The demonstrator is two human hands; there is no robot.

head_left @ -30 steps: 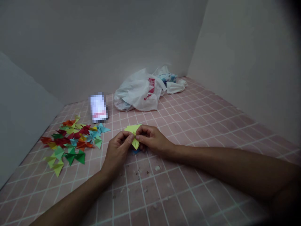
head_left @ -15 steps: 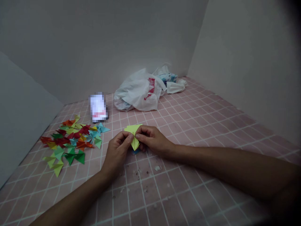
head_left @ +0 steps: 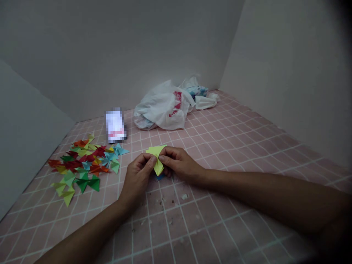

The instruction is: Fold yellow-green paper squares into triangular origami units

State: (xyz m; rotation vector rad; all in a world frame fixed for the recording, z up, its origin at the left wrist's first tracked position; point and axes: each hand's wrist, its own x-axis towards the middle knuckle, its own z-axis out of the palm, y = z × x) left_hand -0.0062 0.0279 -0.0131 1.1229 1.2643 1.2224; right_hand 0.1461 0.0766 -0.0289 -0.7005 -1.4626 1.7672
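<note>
Paper (head_left: 158,168), yellow-green, wide-topped, pointed below, in pinched grip of left hand (head_left: 138,173) and right hand (head_left: 182,165)

We are counting one left hand (head_left: 139,171), one right hand (head_left: 181,164), one yellow-green paper (head_left: 157,167), one lit screen (head_left: 115,123), one large white bag (head_left: 162,106) and, amid overlaps, perhaps twenty folded paper figures (head_left: 92,157).

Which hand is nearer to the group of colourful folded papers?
Left. The left hand is to the right of the group of papers, apart from it; the right hand is farther right.
</note>
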